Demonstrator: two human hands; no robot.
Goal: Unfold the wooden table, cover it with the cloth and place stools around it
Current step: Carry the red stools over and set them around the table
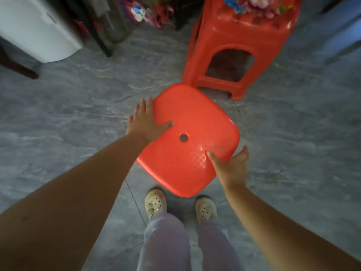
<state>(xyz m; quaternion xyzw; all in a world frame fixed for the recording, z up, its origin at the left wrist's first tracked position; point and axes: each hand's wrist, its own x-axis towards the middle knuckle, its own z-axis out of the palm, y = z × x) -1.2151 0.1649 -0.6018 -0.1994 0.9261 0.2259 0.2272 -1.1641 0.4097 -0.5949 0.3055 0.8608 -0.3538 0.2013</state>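
No legible brand, label or writing anywhere. Red stool (193, 133) held above grey floor (68, 106), directly ahead of two pale shoes (155, 205); round hole at seat centre. Left hand (145, 122) spread flat on seat's left edge, thumb on top. Right hand (231, 167) clasping near right corner, thumb on top, fingers under rim. Second red stool (234, 55) just beyond, flower-patterned cloth (259, 4) overhanging. White appliance (37, 28) far left, blurred.
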